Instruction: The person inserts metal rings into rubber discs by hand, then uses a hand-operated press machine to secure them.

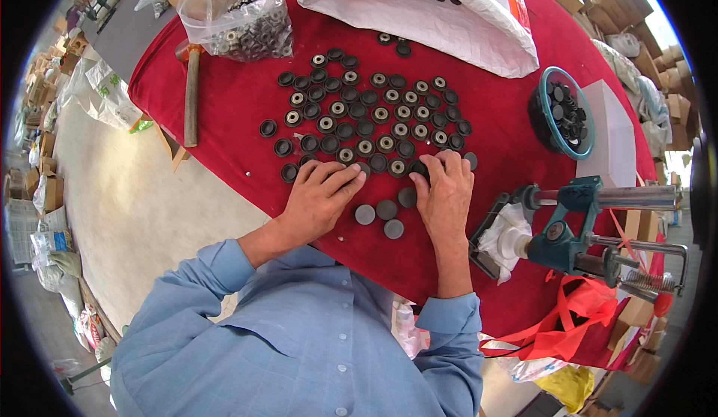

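Many round black caps are spread over a red cloth; several, like this cap (385, 143), hold a metal bearing ring. At the near left of the spread is my left hand (321, 196), its fingertips closed at the edge of a black cap (365, 169). My right hand (446, 192) has thumb and forefinger around another black cap (419, 169), partly hidden by the fingers. Between my hands lie several caps with their flat grey faces up, among them this cap (365, 214). One more dark cap (470, 160) sits beside my right fingertips.
A hand press (572, 230) stands at the right, beyond it a teal basin (546, 118) of black parts. A clear bag (250, 32) of metal rings and a hammer (192, 99) lie at left; a white sack (419, 20) lies at the back.
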Demonstrator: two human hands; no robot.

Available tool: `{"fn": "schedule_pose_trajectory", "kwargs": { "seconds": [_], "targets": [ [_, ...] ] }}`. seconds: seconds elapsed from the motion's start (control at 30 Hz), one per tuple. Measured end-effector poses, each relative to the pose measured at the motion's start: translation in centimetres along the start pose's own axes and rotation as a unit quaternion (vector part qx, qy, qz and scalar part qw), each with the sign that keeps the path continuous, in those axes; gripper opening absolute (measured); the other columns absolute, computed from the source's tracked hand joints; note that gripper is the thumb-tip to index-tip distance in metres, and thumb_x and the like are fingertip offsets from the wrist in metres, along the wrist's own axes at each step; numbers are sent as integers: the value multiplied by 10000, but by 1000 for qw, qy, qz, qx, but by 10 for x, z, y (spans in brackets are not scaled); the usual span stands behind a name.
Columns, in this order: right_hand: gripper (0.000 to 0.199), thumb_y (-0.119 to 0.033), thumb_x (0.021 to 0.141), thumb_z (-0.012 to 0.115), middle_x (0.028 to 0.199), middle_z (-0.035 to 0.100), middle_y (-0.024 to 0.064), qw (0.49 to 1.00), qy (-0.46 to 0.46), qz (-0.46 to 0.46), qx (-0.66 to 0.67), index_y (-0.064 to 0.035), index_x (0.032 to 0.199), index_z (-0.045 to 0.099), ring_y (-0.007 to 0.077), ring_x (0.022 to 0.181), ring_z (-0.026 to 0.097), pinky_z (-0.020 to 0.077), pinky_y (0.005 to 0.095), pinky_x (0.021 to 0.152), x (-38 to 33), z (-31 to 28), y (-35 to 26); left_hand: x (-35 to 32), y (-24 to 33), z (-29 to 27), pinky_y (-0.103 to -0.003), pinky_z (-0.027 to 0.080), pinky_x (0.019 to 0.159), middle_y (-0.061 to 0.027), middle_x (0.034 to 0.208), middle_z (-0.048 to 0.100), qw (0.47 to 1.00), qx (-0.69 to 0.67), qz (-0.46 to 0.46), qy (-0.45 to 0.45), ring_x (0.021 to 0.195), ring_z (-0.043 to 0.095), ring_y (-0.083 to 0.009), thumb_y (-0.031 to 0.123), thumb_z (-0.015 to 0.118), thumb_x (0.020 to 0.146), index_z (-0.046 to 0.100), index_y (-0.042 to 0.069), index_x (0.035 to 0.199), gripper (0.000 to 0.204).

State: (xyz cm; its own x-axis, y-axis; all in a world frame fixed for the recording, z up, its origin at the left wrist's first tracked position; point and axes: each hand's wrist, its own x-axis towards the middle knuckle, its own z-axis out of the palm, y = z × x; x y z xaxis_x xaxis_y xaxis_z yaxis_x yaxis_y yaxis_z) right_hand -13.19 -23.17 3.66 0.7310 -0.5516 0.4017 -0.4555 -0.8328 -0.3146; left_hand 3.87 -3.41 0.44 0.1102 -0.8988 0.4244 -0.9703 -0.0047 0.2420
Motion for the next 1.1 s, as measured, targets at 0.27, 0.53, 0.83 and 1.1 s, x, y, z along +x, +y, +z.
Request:
{"fn": "schedule_pose_trajectory", "kwargs": {
  "seconds": [0.27, 0.53, 0.83, 1.1],
  "targets": [
    [259, -14, 885, 810, 968, 683, 119, 979, 75, 152, 110, -27, 1131, 730, 239, 737, 671, 554, 365, 679, -9, -13, 31, 0, -1, 0, -473, 468, 999, -60, 1365, 648, 999, -36, 2, 14, 1194, 616, -270, 19, 774, 802, 723, 70, 1331, 534],
    [167, 10, 902, 769, 1086, 743, 113, 993, 75, 66, 62, -29, 1062, 749, 327, 908, 744, 609, 400, 794, -15, -2, 22, -1, 0, -1, -470, 463, 1023, -74, 1378, 648, 999, -46, 0, 11, 1224, 602, -277, 47, 774, 828, 713, 54, 1350, 526],
    [144, -33, 946, 728, 1125, 732, 111, 998, 52, 22, 3, -19, 1090, 733, 326, 958, 713, 592, 435, 831, -20, -4, 17, -2, 1, 0, -476, 467, 1026, -93, 1391, 639, 998, -54, -3, 11, 1242, 601, -289, 36, 776, 835, 699, 48, 1363, 534],
    [212, -24, 953, 682, 1195, 735, 144, 999, 21, 17, -36, 8, 1155, 739, 359, 1074, 706, 575, 454, 935, -32, -1, 13, -2, 1, -3, -470, 465, 1034, -103, 1364, 649, 999, -49, -2, 10, 1238, 594, -302, 77, 754, 892, 697, 26, 1359, 473]
  ]
}}
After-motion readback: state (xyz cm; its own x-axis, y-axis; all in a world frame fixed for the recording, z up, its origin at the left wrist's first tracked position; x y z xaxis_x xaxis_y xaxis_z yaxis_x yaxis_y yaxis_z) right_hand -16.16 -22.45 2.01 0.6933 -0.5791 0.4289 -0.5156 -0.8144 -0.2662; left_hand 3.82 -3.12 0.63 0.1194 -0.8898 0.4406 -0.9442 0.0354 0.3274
